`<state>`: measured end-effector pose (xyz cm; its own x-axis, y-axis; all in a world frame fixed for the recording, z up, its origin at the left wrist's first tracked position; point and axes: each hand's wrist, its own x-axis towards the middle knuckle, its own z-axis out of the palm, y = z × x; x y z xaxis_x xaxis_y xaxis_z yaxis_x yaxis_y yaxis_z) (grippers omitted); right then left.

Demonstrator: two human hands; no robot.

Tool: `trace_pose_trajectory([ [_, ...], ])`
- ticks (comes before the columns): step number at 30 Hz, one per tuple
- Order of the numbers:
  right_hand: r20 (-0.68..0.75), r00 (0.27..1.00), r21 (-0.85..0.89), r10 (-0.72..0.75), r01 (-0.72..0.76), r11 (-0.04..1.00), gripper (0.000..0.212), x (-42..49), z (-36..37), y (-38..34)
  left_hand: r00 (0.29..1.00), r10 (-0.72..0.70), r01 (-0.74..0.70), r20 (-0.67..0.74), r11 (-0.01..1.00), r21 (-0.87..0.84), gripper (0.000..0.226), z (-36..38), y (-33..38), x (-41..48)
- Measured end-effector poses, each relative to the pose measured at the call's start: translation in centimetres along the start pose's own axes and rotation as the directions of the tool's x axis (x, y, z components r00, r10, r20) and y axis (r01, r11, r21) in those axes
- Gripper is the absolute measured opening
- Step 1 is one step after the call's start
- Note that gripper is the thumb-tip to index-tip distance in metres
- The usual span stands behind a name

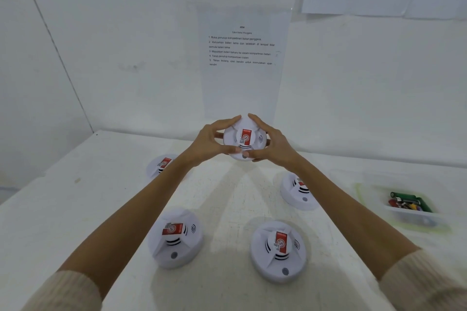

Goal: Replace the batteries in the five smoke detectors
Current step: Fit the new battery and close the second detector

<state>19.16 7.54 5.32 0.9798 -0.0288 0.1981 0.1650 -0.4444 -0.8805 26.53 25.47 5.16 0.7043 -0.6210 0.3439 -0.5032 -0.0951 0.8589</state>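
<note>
I hold one white smoke detector (243, 139) with a red label up off the table, its face toward me. My left hand (211, 141) grips its left rim and my right hand (271, 144) grips its right rim, thumbs at the lower edge. Several more white detectors lie face up on the white table (106, 209): one at the far left (159, 167) partly behind my left forearm, one at the right (295, 192) partly behind my right forearm, one near left (174, 236) and one near right (278, 250).
A clear plastic tray (410, 212) at the right holds several batteries, green and red among them. Printed instruction sheets (241, 50) hang on the white wall behind the table. The table's far edge meets the wall.
</note>
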Motion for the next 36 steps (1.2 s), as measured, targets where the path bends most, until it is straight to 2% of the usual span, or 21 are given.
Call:
trace_pose_trajectory([
  [36, 0.001, 0.999, -0.046, -0.044, 0.044, 0.998, 0.087, 0.58, 0.63, 0.75, 0.999, -0.031, 0.031, -0.018, 1.000, -0.005, 0.067, -0.50, 0.26, -0.66],
])
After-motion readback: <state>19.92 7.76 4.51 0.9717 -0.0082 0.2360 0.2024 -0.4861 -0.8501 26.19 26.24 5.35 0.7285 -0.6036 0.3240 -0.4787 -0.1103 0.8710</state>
